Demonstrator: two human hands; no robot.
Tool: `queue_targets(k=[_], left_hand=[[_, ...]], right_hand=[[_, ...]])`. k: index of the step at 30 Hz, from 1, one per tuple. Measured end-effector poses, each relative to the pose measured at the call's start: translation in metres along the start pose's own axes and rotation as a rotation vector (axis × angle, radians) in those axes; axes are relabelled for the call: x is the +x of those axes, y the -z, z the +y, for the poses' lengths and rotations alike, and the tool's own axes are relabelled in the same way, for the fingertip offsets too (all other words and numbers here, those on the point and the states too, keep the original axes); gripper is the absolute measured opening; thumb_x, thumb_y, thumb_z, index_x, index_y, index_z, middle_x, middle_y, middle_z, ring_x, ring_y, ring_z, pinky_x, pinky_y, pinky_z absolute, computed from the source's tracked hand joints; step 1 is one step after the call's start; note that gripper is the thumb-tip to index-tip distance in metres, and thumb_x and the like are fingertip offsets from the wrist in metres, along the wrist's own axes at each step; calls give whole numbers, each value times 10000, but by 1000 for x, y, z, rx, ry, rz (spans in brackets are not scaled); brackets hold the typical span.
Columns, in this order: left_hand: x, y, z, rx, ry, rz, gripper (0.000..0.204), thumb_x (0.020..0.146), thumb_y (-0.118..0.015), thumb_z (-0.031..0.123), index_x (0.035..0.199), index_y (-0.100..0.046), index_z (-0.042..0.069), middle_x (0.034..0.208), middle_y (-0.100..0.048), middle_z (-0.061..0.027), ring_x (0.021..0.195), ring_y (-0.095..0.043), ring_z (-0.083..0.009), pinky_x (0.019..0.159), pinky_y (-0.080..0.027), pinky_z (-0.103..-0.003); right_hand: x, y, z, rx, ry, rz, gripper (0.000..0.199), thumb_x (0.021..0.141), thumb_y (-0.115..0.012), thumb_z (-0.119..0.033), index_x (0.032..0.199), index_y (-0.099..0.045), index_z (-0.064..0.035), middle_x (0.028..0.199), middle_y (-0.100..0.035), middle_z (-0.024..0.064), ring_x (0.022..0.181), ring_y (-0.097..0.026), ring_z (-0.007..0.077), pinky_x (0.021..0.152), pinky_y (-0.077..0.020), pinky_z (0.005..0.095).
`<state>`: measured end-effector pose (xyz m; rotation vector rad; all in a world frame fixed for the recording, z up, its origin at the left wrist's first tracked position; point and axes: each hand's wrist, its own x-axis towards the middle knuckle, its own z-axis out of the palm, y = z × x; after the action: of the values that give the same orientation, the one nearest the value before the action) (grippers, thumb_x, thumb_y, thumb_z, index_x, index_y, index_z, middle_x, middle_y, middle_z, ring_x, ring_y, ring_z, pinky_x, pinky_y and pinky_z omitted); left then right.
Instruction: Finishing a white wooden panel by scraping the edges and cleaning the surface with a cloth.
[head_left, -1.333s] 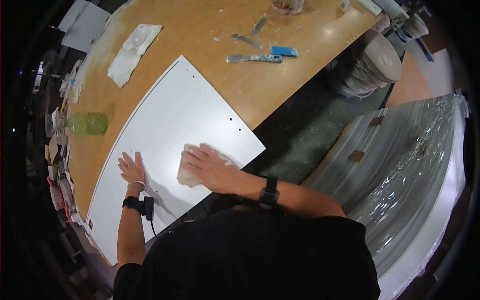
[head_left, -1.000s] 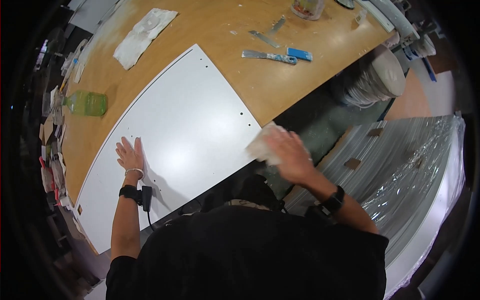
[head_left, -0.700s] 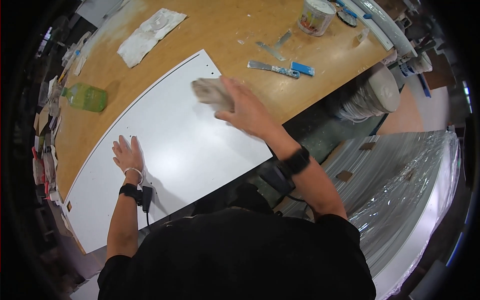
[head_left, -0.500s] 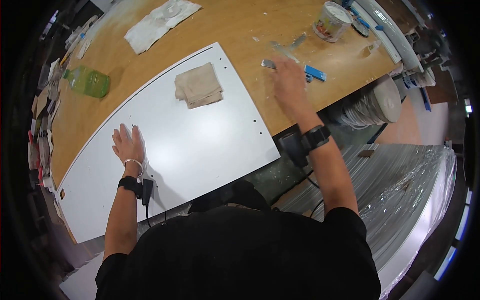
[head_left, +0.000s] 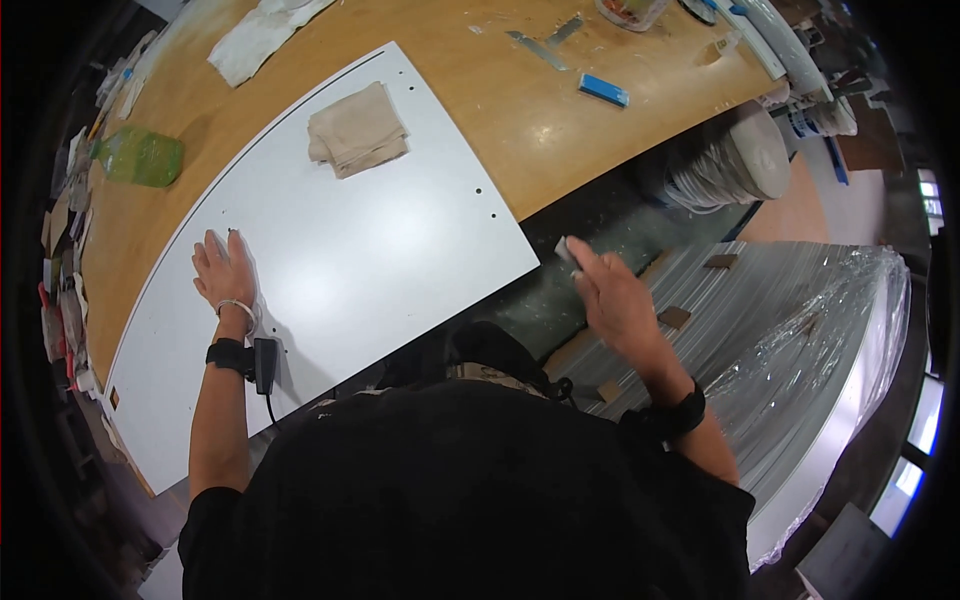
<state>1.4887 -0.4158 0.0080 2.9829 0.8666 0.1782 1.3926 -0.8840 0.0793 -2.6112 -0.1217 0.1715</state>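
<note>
My left hand (head_left: pixel 224 272) lies flat with its fingers spread on the white panel (head_left: pixel 350 260), near its curved edge. The panel has small dark holes and rests on the wooden table. My right hand (head_left: pixel 615 300) is closed on a small flat grey blade (head_left: pixel 563 248), like a scraper's; the fingers and palm hide the rest of it. This hand is in the air just off the panel's right corner, apart from it. A folded beige cloth (head_left: pixel 358 130) lies on the panel, ahead of both hands.
On the wooden table (head_left: pixel 470 75) are a blue block (head_left: pixel 603 91), grey smears or strips (head_left: pixel 540 50), a tub (head_left: pixel 632 12), a white cloth (head_left: pixel 258 42) and a green bottle (head_left: pixel 140 157). A plastic-wrapped stack (head_left: pixel 790 330) stands to my right, by a white bucket (head_left: pixel 755 155).
My right hand has come back from the table near the blue block toward me, carrying the blade. My left hand stays on the panel. The whole view has shifted slightly.
</note>
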Motion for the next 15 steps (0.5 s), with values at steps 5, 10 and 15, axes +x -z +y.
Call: queue_targets(k=[5, 10, 15], left_hand=[[-1, 0, 0, -31, -13, -2, 657, 863, -313, 553, 1361, -305, 125, 1419, -236, -157, 1333, -171, -286, 1072, -97, -459], [-2, 2, 1, -57, -8, -7, 659, 859, -319, 553, 1361, -307, 125, 1425, -229, -152, 1336, -164, -286, 1076, -90, -451], [-2, 1, -1, -62, -21, 4, 662, 859, -318, 556, 1360, -308, 123, 1425, -232, -152, 1340, -157, -278, 1077, -83, -445]], right_hand=[[-16, -12, -10, 86, -94, -92, 351, 867, -498, -158, 1213, -459, -197, 801, -506, 130, 676, -550, 309, 600, -462, 397], [-10, -24, -13, 60, -75, -88, 349, 862, -507, -167, 1208, -468, -192, 808, -518, 123, 666, -563, 304, 584, -474, 407], [-10, -21, -10, -107, -63, -76, 349, 858, -510, -181, 1205, -472, -186, 818, -538, 118, 652, -583, 308, 581, -489, 409]])
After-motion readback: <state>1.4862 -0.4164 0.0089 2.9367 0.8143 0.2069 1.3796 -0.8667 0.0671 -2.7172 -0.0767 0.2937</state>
